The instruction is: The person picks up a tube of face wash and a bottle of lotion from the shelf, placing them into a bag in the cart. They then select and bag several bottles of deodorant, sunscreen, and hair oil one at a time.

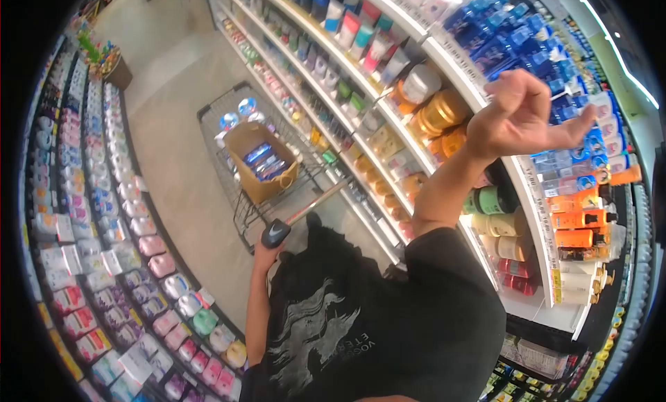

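My right hand point(517, 117) is raised before the shelf at the right. One finger or the thumb stretches out to the right and the others curl; nothing shows between them. Behind it are blue bottles point(496, 45) and clear ones with blue caps. My left hand point(266, 253) is at the near end of the cart handle point(316, 202), against a dark rounded item point(276, 233) with a white swoosh mark. Its fingers are hidden. The wire cart point(208, 142) carries a brown basket point(250, 140) with blue packs inside and round blue-and-white items beyond it.
Long shelves of bottles and tubs point(444, 110) run along the right side. Rows of white, pink and purple packs point(142, 228) line the left. A brown planter point(118, 74) stands at the aisle's far left. Grey floor point(163, 124) shows beside the cart.
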A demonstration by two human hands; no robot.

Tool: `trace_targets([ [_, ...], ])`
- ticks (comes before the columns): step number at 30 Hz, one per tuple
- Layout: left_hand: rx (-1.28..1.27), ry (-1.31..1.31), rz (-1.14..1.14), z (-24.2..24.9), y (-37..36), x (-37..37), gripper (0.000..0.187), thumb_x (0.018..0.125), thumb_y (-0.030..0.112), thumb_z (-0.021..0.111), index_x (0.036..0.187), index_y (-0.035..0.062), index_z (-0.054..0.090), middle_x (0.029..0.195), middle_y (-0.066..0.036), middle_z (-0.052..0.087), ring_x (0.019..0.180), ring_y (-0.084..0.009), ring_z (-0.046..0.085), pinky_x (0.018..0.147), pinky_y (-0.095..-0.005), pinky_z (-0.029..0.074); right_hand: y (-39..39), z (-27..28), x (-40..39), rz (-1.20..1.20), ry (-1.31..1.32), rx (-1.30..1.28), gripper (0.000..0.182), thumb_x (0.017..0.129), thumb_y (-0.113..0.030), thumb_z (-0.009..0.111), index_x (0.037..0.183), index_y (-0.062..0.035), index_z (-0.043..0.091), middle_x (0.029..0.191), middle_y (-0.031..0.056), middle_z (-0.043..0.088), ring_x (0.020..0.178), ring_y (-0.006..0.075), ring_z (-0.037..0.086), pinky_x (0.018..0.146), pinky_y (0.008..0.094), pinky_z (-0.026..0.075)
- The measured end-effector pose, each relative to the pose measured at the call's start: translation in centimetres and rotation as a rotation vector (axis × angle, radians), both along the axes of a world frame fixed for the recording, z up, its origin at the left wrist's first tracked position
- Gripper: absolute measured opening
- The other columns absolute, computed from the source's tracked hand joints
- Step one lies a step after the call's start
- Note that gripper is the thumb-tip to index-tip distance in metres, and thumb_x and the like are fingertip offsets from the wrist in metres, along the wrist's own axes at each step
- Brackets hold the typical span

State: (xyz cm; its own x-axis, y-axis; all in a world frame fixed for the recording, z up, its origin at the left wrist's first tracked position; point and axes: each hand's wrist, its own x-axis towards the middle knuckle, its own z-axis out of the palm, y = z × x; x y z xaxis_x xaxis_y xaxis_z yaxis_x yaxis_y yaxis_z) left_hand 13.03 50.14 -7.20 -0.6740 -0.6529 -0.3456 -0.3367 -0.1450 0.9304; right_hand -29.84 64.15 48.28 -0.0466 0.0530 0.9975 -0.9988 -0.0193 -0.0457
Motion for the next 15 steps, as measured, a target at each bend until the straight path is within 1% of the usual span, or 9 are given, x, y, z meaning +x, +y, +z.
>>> trace_targets([
  [1,-0.070,-0.043,-0.007,2.2,0.0,-0.3,0.059,0.080,0.018,0.091,0.131,0.0026,0.065,0.110,-0.010,0.074,0.096,-0.0177,0.070,0.088,-0.0360,0.057,-1.3,0.5,0.2,0.091,0.070,-0.049,0.088,0.095,0.003,0.064,0.164,-0.0049,0.008,0.074,0.0123,0.070,0.055,0.0143,0.062,0.055,0.0227,0.053],
  [4,-0.102,-0.104,-0.078,1.7,-0.5,0.0,0.053,0.083,0.023,0.090,0.125,0.0027,0.065,0.092,-0.005,0.074,0.077,-0.0137,0.068,0.071,-0.0325,0.056,0.3,1.8,-2.5,0.173,0.133,-0.009,0.085,0.096,0.001,0.062,0.162,-0.0040,0.008,0.069,0.0141,0.067,0.050,0.0174,0.060,0.050,0.0245,0.051],
  [5,-0.015,-0.193,-0.071,3.5,-0.5,-0.4,0.053,0.084,0.020,0.089,0.126,0.0030,0.064,0.090,-0.004,0.074,0.074,-0.0125,0.068,0.070,-0.0315,0.056,4.0,2.6,-5.3,0.097,0.301,0.336,0.073,0.098,-0.002,0.061,0.155,-0.0004,0.017,0.071,0.0139,0.069,0.056,0.0164,0.062,0.054,0.0231,0.050],
  [7,0.039,-0.034,-0.045,3.4,-0.3,-0.8,0.053,0.086,0.015,0.088,0.131,0.0044,0.061,0.089,-0.004,0.073,0.074,-0.0110,0.067,0.068,-0.0306,0.055,1.5,0.3,-5.1,0.050,0.484,0.647,0.061,0.100,-0.005,0.061,0.149,0.0032,0.026,0.074,0.0138,0.070,0.062,0.0154,0.063,0.058,0.0216,0.048],
  [8,0.043,-0.048,-0.038,3.1,-0.3,-0.9,0.051,0.086,0.016,0.088,0.128,0.0040,0.062,0.090,-0.004,0.073,0.074,-0.0109,0.067,0.069,-0.0306,0.056,-3.7,-1.9,-0.5,0.311,0.233,0.238,0.044,0.101,-0.007,0.062,0.137,0.0062,0.041,0.078,0.0149,0.072,0.066,0.0163,0.066,0.060,0.0217,0.050],
  [9,0.047,-0.055,-0.032,2.9,-0.4,-0.9,0.049,0.086,0.016,0.089,0.126,0.0036,0.064,0.090,-0.003,0.073,0.074,-0.0108,0.067,0.069,-0.0306,0.056,-5.7,-3.9,1.8,0.463,0.018,0.071,0.036,0.101,-0.007,0.064,0.131,0.0044,0.048,0.081,0.0121,0.072,0.069,0.0144,0.066,0.062,0.0221,0.051],
  [13,0.202,-0.117,0.007,4.4,-0.5,-1.5,0.041,0.087,0.019,0.089,0.119,0.0016,0.072,0.098,-0.003,0.074,0.083,-0.0115,0.067,0.078,-0.0313,0.056,-12.7,-11.6,5.8,0.815,-0.719,0.576,0.010,0.099,-0.006,0.074,0.108,-0.0026,0.076,0.091,0.0009,0.074,0.080,0.0064,0.067,0.070,0.0235,0.054],
  [14,0.210,-0.142,0.011,5.3,-0.3,-1.6,0.044,0.087,0.019,0.090,0.123,0.0016,0.071,0.102,-0.003,0.075,0.087,-0.0118,0.067,0.081,-0.0310,0.055,-15.4,-14.6,5.9,0.746,-0.644,0.800,0.014,0.101,-0.015,0.073,0.108,-0.0035,0.076,0.089,0.0048,0.075,0.077,0.0104,0.068,0.069,0.0258,0.054],
  [15,0.218,-0.170,0.012,6.0,-0.1,-1.6,0.048,0.087,0.019,0.090,0.127,0.0016,0.071,0.106,-0.003,0.075,0.090,-0.0121,0.067,0.084,-0.0308,0.055,-17.6,-17.3,6.6,0.676,-0.687,1.091,0.017,0.101,-0.019,0.069,0.106,-0.0039,0.074,0.093,0.0132,0.076,0.077,0.0250,0.073,0.073,0.0370,0.058],
])
